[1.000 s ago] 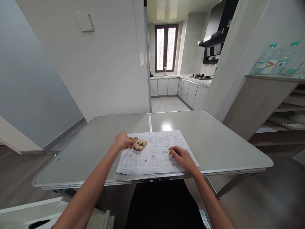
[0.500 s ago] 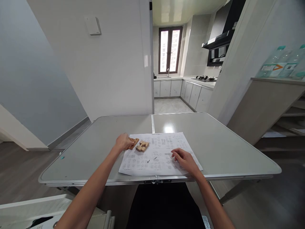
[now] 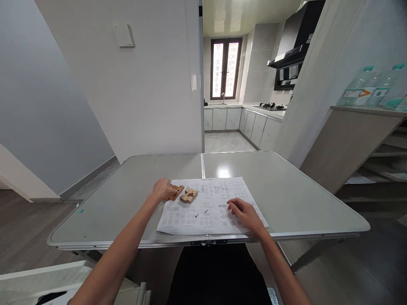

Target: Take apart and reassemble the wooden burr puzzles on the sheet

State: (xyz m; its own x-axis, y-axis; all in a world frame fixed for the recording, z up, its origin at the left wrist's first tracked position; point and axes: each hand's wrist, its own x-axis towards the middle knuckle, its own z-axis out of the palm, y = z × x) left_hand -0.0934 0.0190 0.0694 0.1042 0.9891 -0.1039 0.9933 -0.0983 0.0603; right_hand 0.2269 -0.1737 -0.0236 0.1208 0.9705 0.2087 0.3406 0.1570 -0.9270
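Note:
A printed sheet of diagrams (image 3: 210, 207) lies on the grey folding table (image 3: 286, 190) in front of me. My left hand (image 3: 163, 189) is closed on a wooden puzzle piece (image 3: 176, 191) at the sheet's far left corner. A second cluster of wooden puzzle pieces (image 3: 188, 195) lies on the paper just right of it, apart from my fingers. My right hand (image 3: 243, 212) rests flat on the sheet's right part, fingers spread and holding nothing.
A wall stands behind the table on the left, with a doorway into a kitchen (image 3: 241, 110) beyond. A shelf unit (image 3: 365, 140) with plastic bottles (image 3: 369, 87) on top stands at the right. A pale box (image 3: 47, 284) sits low at my left.
Only the head camera has shifted a little. Both hands and the wooden pieces keep their places on the sheet.

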